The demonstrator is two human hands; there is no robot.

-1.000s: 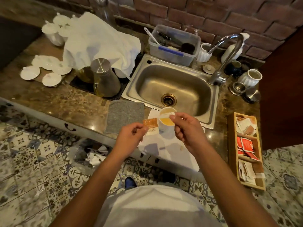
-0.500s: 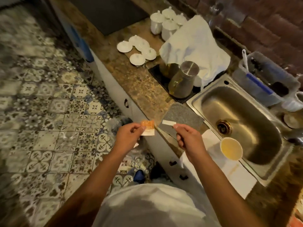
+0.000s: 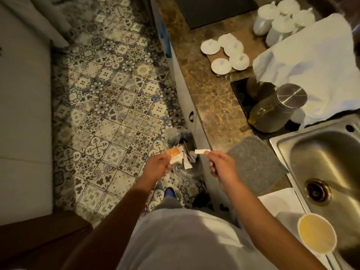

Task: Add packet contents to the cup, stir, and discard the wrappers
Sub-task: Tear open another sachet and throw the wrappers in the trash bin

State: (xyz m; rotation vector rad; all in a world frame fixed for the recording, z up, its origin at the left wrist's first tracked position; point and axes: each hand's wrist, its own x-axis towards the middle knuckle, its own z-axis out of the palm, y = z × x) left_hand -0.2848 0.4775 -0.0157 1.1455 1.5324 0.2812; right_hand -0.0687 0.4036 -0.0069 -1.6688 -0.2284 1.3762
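Both hands have swung off the table and out over the floor since the earlier frame, leaving the cup (image 3: 317, 233) behind at the table's front edge beside the sink (image 3: 319, 152), full of pale yellow liquid. Left hand (image 3: 158, 166) pinches the orange packet (image 3: 174, 154) by its lower end between thumb and fingers. Right hand (image 3: 220, 164) pinches a small white torn strip (image 3: 200, 151) at its fingertips, the other fingers curled in. Just beyond both hands, on the floor against the table's front edge, stands a bin (image 3: 180, 139) lined with clear plastic, with wrappers already in it. The discard looks about to happen. The strip is light and, by my guess, hangs nearer the bin's rim than its middle, so it could flutter onto the tiles if released from this height; the packet may shed leftover powder if it tips.
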